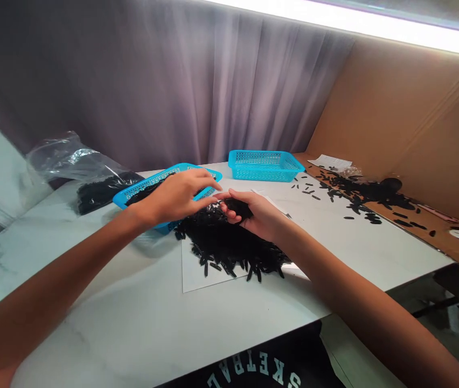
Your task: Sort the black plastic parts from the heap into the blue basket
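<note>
Right hand cups black pieces over pile; left hand, loosely spread, hovers by pile's back-left edge.

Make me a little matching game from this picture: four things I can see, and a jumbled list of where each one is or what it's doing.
Column one:
1. Right hand
2. Clear plastic bag
3. White sheet
4. Curtain

Column two:
A. Lying under the heap of black pieces
B. Greyish purple, hanging behind the table
C. Fingers curled around some black pieces
D. To the left of both blue baskets

Right pairs: 1-C, 2-D, 3-A, 4-B.
</note>
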Tool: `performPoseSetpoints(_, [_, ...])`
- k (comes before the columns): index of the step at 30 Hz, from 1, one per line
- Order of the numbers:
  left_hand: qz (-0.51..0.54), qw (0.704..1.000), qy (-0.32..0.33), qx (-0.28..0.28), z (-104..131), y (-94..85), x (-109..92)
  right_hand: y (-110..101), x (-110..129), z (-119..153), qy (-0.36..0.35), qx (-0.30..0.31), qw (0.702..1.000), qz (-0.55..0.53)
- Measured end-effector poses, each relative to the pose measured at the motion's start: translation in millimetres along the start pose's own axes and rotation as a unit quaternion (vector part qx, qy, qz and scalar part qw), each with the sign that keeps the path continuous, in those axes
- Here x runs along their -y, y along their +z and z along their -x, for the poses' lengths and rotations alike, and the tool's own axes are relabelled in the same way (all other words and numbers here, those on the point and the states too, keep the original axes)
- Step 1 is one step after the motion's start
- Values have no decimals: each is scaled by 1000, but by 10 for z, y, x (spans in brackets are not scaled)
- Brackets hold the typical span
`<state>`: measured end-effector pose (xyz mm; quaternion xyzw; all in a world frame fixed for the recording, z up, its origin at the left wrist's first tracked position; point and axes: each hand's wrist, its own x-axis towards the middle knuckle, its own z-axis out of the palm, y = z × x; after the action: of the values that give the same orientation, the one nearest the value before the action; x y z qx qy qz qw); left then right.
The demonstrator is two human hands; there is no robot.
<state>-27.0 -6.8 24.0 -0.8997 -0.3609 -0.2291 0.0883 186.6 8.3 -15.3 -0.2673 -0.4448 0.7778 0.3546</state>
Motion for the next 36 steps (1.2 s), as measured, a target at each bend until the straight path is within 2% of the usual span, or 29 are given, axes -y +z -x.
performPoseSetpoints(1, [13, 999, 25, 22, -16, 1, -87, 4, -4, 3, 2, 1, 1000, 4])
performPoseSetpoints(3, [12, 998, 56, 28, -29, 7, -192, 13, -13, 10, 10, 4, 1000, 13])
performPoseSetpoints(7, [1, 997, 81, -22, -14, 19, -174, 48, -13, 36, 15, 29, 999, 33])
performPoseSetpoints(9, [0, 997, 69, -43, -11, 18, -136, 62, -3, 48, -1, 27, 998, 58])
performPoseSetpoints(15, [21, 995, -31, -90, -33, 21, -120, 32, -2, 20, -96, -6, 987, 128])
performPoseSetpoints(18, [44, 994, -34, -90, -35, 34, -114, 14, -22, -4, -132, -14, 979, 155])
performPoseSetpoints(21, [45, 995, -15, -93, -25, 47, -98, 0, -37, -13, -153, -15, 972, 179])
performPoseSetpoints(27, [15, 989, 30, -144, -9, 63, -63, -37, -27, -13, -170, 9, 969, 181])
performPoseSetpoints(33, [-49, 973, 146, -171, -5, 69, 10, -52, 2, 1, -174, 63, 970, 160])
performPoseSetpoints(36, [-82, 963, 179, -183, 8, 81, 35, -46, 6, 8, -174, 77, 970, 150])
